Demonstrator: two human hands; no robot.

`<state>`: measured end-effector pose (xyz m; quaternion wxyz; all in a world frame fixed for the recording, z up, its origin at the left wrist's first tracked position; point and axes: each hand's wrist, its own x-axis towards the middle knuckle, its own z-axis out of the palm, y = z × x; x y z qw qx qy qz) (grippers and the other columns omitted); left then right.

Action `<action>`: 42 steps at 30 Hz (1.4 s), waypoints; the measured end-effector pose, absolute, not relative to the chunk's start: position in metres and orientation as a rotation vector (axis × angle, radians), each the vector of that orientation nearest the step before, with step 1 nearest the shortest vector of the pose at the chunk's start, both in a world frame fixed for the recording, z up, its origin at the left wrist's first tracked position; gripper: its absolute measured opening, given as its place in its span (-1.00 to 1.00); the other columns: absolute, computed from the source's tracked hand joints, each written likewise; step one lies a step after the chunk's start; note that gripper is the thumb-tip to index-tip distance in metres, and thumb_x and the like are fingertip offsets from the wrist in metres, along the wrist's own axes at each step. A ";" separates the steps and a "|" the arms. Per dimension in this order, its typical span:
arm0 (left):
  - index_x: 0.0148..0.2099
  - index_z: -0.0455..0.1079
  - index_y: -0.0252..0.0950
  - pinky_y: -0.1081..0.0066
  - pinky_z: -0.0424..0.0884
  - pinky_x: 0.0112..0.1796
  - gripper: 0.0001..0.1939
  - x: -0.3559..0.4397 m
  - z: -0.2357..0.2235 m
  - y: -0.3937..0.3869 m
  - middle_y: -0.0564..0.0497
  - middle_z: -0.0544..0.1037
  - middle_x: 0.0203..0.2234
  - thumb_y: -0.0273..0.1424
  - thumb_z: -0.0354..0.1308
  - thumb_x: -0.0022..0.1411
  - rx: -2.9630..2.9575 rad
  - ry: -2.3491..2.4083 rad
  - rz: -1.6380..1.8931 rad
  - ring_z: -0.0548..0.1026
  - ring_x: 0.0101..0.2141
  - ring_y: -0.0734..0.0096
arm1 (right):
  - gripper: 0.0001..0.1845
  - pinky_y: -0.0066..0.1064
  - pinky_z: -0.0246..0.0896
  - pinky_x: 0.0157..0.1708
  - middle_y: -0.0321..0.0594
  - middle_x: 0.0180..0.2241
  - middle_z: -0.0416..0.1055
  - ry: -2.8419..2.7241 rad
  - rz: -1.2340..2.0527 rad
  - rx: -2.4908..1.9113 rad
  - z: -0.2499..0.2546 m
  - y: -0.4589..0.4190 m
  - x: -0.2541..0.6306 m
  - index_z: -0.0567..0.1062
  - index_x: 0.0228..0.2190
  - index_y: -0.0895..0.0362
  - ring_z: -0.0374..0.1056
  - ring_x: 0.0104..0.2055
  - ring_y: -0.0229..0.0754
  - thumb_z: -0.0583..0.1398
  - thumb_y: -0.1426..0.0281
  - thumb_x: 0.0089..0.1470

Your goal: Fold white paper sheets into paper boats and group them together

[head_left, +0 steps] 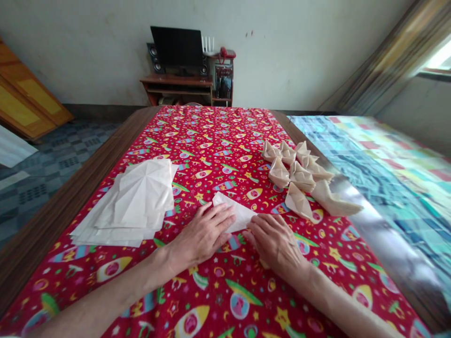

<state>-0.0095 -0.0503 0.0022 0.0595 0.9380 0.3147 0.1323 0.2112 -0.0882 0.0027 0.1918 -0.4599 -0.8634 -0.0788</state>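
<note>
A folded piece of white paper (239, 215) lies on the red cloth in front of me, with a pointed tip toward the upper left. My left hand (211, 230) is over its left part, fingers laid across the paper and thumb at the lower edge. At the right corner, the fingers of my right hand (273, 237) are curled and pinch the paper. Some of the sheet is hidden under both hands. To the left sits a stack of creased white paper sheets (144, 195). Several folded paper shapes (302, 177) with pointed tips stand in a group at the right.
The red patterned cloth (225, 291) covers a brown wooden table (120, 136). A bed with a blue checked cover (355, 173) adjoins on the right. Against the far wall, a monitor (178, 49) stands on a small desk (179, 80) beside a red telephone (227, 53).
</note>
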 end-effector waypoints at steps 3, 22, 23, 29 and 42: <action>0.13 0.29 -0.24 0.21 0.23 0.01 -0.67 -0.009 0.001 -0.033 -0.04 0.45 0.03 -0.35 -0.08 0.38 2.814 0.918 0.551 0.34 0.04 0.29 | -0.75 -0.28 0.21 -0.31 -0.17 -0.40 0.41 -2.352 -0.179 -1.577 0.007 -0.073 0.212 0.45 -0.40 0.13 0.31 -0.33 -0.12 0.12 0.23 0.18; 0.06 0.36 -0.26 0.31 0.32 0.00 -0.45 -0.015 0.005 0.023 -0.03 0.36 -0.12 -0.26 0.34 0.02 2.629 0.865 0.491 0.36 -0.05 0.27 | -0.89 -0.34 0.19 -0.34 -0.20 -0.36 0.31 -2.100 0.067 -1.513 -0.007 -0.071 0.215 0.35 -0.32 0.07 0.27 -0.31 -0.14 0.14 0.30 0.14; 0.02 0.38 -0.27 0.32 0.32 0.00 -0.48 -0.015 0.005 0.023 -0.03 0.36 -0.13 -0.26 0.34 0.01 2.623 0.870 0.501 0.36 -0.05 0.27 | -0.90 -0.34 0.19 -0.34 -0.20 -0.36 0.30 -2.083 0.081 -1.511 -0.007 -0.072 0.215 0.35 -0.33 0.07 0.26 -0.31 -0.15 0.13 0.30 0.14; -0.18 0.32 -0.30 0.29 0.33 -0.04 -0.60 -0.013 0.003 0.024 -0.01 0.37 -0.18 -0.31 0.37 -0.04 2.618 0.921 0.508 0.35 -0.09 0.26 | -0.79 -0.29 0.22 -0.27 -0.15 -0.30 0.32 -2.072 0.075 -1.482 -0.012 -0.073 0.216 0.34 -0.16 0.11 0.26 -0.26 -0.11 0.12 0.33 0.15; -0.37 0.36 -0.28 0.37 0.40 -0.19 -0.72 -0.013 0.002 0.029 0.03 0.37 -0.28 -0.31 0.39 -0.08 2.519 0.944 0.626 0.39 -0.20 0.32 | -0.84 -0.30 0.26 -0.27 -0.14 -0.26 0.31 -2.052 0.060 -1.512 -0.009 -0.072 0.213 0.39 -0.22 0.08 0.27 -0.22 -0.10 0.16 0.36 0.10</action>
